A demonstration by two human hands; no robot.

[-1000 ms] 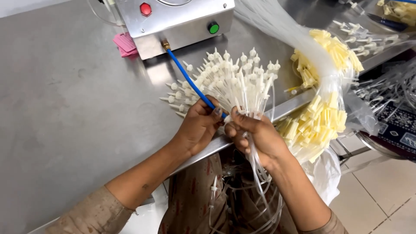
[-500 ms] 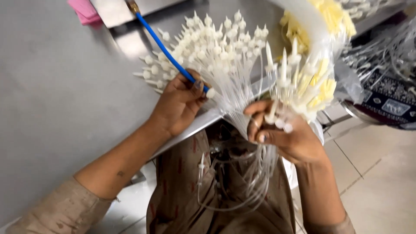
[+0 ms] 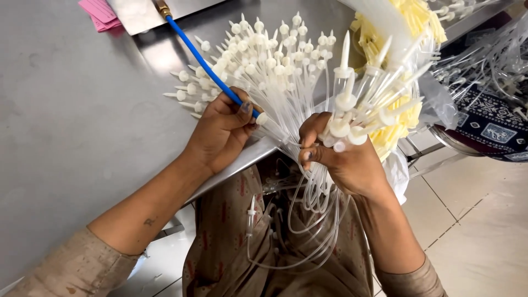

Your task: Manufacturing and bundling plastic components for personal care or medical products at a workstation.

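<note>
Over the steel counter edge, the left hand is pinching a blue tube tip against a fanned bunch of white spiked tubing ends, while the right hand is gripping closed around a smaller upright cluster, clear tubing looping onto the lap.
</note>
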